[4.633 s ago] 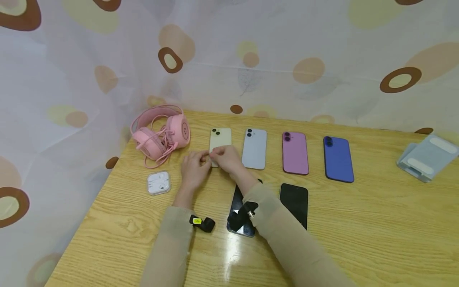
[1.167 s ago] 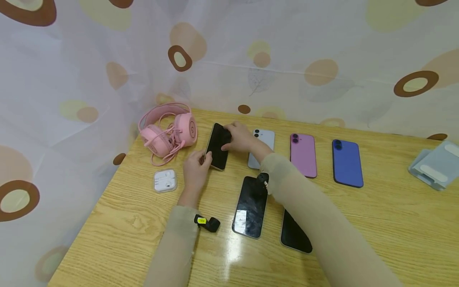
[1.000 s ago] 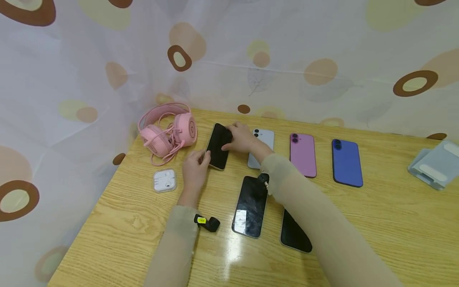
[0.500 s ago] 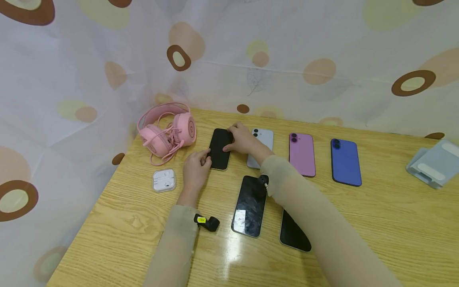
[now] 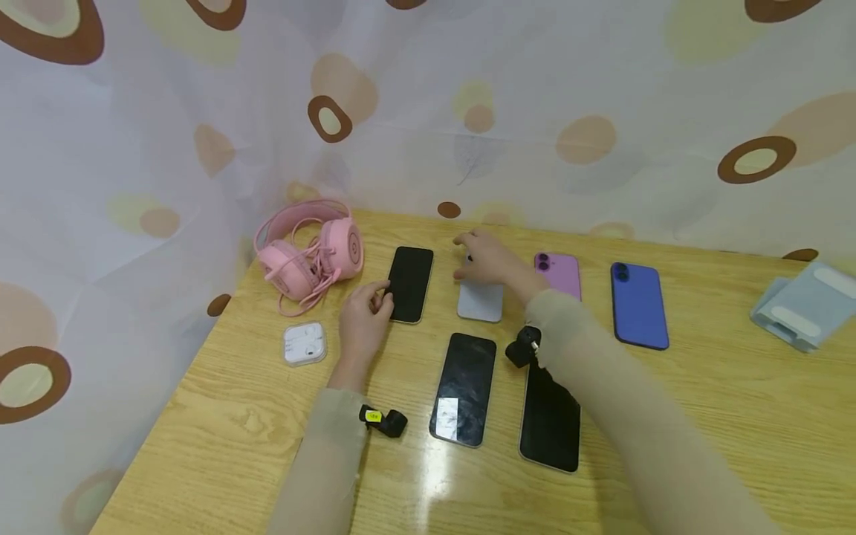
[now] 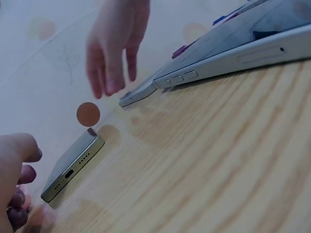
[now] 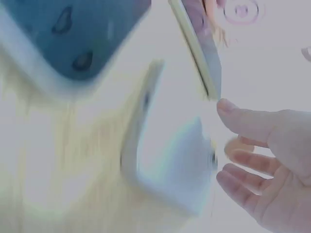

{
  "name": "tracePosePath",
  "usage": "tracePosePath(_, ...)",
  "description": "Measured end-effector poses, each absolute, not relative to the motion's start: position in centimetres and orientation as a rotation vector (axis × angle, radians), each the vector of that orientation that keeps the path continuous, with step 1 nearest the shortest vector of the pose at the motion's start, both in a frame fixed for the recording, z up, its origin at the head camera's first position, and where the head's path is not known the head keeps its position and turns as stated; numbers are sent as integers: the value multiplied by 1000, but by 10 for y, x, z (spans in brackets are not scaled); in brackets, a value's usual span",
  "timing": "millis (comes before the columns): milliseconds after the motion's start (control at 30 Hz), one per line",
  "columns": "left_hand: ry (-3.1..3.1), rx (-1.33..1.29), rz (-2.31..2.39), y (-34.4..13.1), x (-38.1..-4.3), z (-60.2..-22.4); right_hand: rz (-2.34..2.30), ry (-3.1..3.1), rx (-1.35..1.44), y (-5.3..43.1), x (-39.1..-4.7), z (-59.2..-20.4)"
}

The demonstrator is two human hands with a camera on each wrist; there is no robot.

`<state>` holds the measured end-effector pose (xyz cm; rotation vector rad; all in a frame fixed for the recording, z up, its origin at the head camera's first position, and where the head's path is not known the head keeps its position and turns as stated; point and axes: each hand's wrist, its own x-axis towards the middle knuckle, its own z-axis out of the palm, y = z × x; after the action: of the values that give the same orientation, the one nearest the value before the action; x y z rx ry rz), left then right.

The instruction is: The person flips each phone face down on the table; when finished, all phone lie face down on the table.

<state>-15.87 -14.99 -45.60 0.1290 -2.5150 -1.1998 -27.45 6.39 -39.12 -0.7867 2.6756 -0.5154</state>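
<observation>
Head view: pale phone (image 5: 480,303), presumably slick and rigid, best gripped by its edges; right hand (image 5: 488,258), left hand (image 5: 362,318) loose, empty.

Light wood-grain worktop (image 5: 221,438), glossy nr the front edge w/ a bright reflection. Back L: pink headphones (image 5: 346,249); clear sq. case (image 5: 289,352) w/ white earphones (image 5: 310,344) just in front. Back row, L to R: gold-edged phone (image 5: 410,286), dark screen up; pale phone (image 5: 480,303), back up, part hidden; pink phone (image 5: 565,275), same; blue phone (image 5: 640,305), back up, fully visible. Front, screens up: smudged phone (image 5: 464,386), slightly angled; black phone (image 5: 550,423) to its R, top end hidden. Far R: grey-blue stand (image 5: 805,306), well apart.
</observation>
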Motion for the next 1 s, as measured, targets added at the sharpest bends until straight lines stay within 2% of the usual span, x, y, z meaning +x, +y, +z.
tracePosePath(267, -2443, 6, -1335, -144, -158, -454, -302, 2695, -708, 95, -285, -394)
tracePosePath(500, -2513, -104, -1457, -108, -160, -442, -283, 2668, -632, 104, -288, -398)
tracePosePath(800, -2466, 124, -1726, -64, -167, -448, -254, 2718, -649, 93, -288, -396)
tracePosePath(1000, -2477, 164, -1630, -58, -168, -456, -251, 2706, -664, 90, -292, -396)
